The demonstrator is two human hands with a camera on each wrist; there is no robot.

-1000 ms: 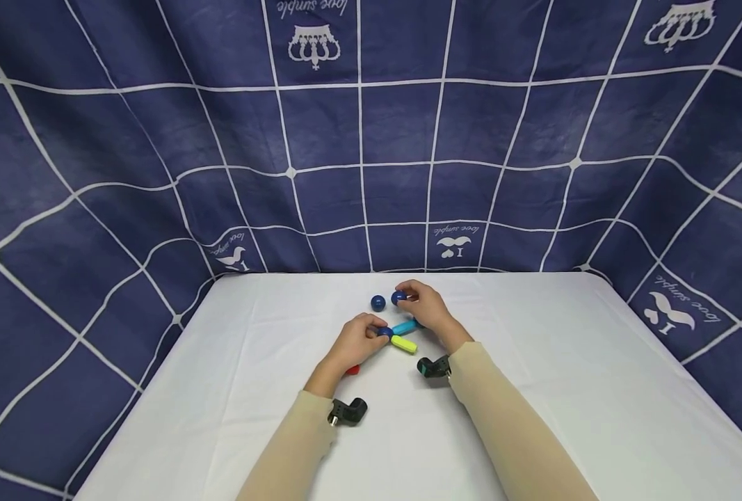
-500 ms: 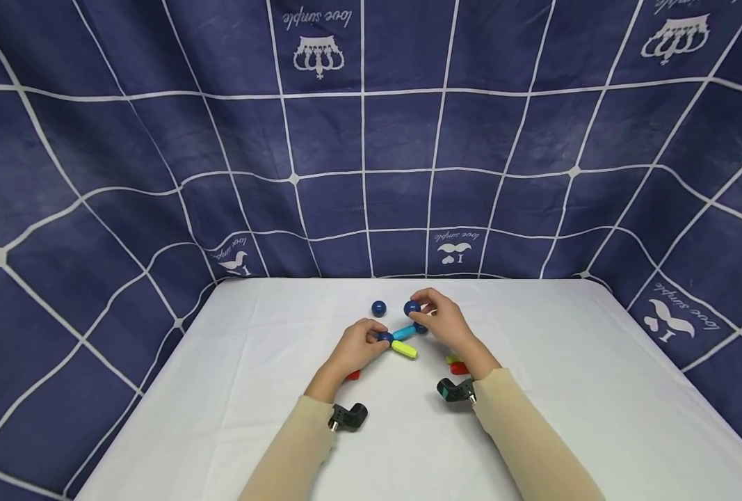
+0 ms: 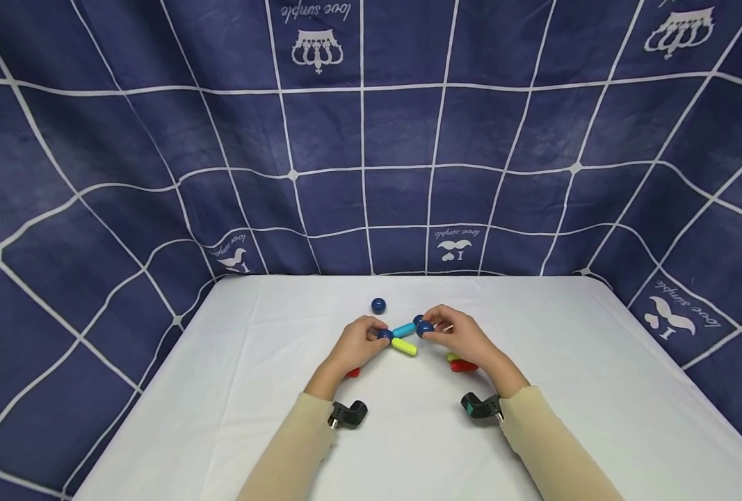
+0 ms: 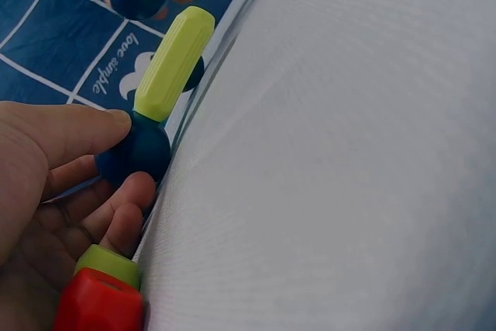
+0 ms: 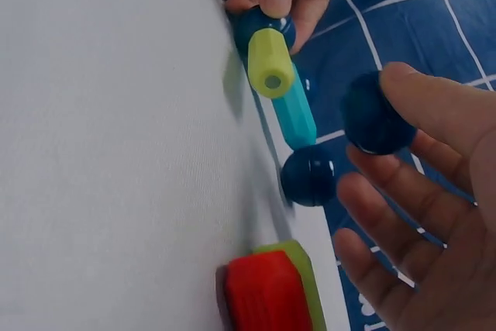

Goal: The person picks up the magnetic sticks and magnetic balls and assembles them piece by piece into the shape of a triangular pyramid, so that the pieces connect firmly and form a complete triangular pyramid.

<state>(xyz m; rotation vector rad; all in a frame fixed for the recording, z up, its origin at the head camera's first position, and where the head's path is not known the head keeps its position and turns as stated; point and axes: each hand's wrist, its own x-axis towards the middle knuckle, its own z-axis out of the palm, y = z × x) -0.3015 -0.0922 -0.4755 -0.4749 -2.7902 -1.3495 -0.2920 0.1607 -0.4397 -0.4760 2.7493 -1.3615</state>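
Between thumb and fingers my left hand [image 3: 355, 346] grips a dark blue ball [image 4: 136, 149]. A yellow-green rod [image 4: 175, 63] and a light blue rod [image 5: 294, 112] stick out from that ball in a V. At the light blue rod's far end is a second blue ball [image 5: 308, 176]. My right hand [image 3: 461, 337] pinches a loose blue ball [image 5: 377, 114], held close to the free end of the yellow-green rod, apart from it. In the right wrist view that rod end shows a small round metal-looking spot.
Another blue ball [image 3: 378, 305] lies farther back on the white-covered table [image 3: 270, 327]. Red and yellow-green rods [image 5: 267, 288] lie beside the right wrist. A red piece [image 4: 101, 300] with a yellow-green one lies under the left hand. A blue curtain [image 3: 402, 195] hangs behind.
The right hand has carried its blue ball from near the back ball rightward and toward the body, to near the yellow-green rod's end. The left hand has stayed in place.
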